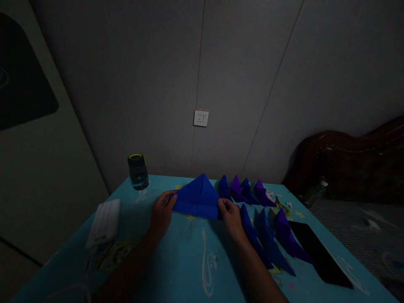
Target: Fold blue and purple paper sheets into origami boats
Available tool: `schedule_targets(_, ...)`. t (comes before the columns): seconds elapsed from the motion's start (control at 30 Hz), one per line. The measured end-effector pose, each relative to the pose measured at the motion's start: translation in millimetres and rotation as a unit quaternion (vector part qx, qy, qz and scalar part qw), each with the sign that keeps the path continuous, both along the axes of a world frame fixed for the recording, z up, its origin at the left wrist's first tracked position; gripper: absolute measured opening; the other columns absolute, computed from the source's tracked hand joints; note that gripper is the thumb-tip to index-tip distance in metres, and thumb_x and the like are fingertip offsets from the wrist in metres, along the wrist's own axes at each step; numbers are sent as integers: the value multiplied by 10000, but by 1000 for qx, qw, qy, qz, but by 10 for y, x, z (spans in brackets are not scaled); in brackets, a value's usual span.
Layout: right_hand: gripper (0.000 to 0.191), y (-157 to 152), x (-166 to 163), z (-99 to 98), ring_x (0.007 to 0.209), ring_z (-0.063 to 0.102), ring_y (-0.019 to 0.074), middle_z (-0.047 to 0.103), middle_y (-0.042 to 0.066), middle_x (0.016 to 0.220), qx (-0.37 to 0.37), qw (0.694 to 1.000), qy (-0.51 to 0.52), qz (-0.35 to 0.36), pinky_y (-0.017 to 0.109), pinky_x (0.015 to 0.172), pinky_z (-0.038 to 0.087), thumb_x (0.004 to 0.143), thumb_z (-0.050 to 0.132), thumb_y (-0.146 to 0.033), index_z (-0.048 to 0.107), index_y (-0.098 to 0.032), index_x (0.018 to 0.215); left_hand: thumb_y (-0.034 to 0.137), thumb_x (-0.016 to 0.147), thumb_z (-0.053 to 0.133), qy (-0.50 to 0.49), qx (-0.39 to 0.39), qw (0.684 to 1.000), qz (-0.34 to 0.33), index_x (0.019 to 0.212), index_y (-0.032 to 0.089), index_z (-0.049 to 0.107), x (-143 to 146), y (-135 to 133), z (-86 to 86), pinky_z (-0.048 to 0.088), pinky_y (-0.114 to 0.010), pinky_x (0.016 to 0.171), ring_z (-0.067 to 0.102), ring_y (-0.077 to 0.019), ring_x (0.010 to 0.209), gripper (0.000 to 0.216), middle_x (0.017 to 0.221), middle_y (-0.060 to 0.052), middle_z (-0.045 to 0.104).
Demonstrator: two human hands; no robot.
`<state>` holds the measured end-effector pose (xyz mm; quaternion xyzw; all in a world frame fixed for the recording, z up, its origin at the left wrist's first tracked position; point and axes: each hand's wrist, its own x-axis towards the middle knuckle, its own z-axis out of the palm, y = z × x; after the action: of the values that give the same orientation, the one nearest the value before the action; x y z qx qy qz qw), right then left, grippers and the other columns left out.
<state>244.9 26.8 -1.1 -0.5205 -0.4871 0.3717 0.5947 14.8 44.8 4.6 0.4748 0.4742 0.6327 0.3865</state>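
Observation:
Between my two hands is a sheet of blue paper (198,198), folded into a hat-like shape with a pointed top and a straight band along its bottom. My left hand (163,210) pinches its left corner between thumb and fingers. At the opposite corner my right hand (229,213) grips the paper the same way. The folded paper is held a little above the table, its point turned to the wall. Close to my right hand stand folded paper boats, among them a blue boat (268,235) and a purple boat (288,235).
More blue and purple boats (237,189) line the table's (186,261) back right. Scissors (284,206) and a black flat slab (320,254) lie at the right. At left are a water bottle (138,172) and a white power bank (104,222) with a cable. A wall with a socket (201,118) stands behind.

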Motion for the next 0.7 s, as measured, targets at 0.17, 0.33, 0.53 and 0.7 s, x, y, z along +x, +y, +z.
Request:
schedule_targets(0.17, 444, 4, 23, 10, 549, 529, 148, 620, 7, 623, 10, 1000, 1, -16, 249, 513, 403, 747, 639, -587, 668, -145, 776, 392, 745, 690, 5, -18, 999, -25, 1135, 143, 664, 33, -13, 4, 533, -382, 882, 690, -245, 987, 464, 1069, -92, 744)
schedule_targets(0.33, 500, 25, 82, 34, 617, 609, 202, 694, 58, 695, 15, 999, -1, -45, 293, 568, 464, 749, 617, -621, 704, -134, 826, 394, 689, 729, 47, -10, 997, -52, 923, 158, 729, 49, -2, 0, 562, -327, 711, 713, -227, 761, 332, 777, -33, 761)
schedule_targets(0.53, 393, 10, 87, 66, 789, 649, 243, 734, 90, 859, 49, 995, -40, -75, 340, 708, 490, 780, 634, -520, 722, -156, 900, 408, 747, 673, 153, 32, 987, -28, 812, 168, 692, -31, 21, -33, 527, -288, 655, 662, -192, 697, 249, 708, -19, 695)
schedule_targets(0.7, 284, 14, 52, 24, 879, 643, 245, 714, 78, 945, 84, 990, -86, -78, 369, 782, 483, 803, 610, -405, 706, -188, 959, 400, 771, 646, 237, 108, 965, 40, 827, 199, 704, -102, 52, -39, 502, -354, 848, 617, -224, 943, 217, 997, -67, 636)
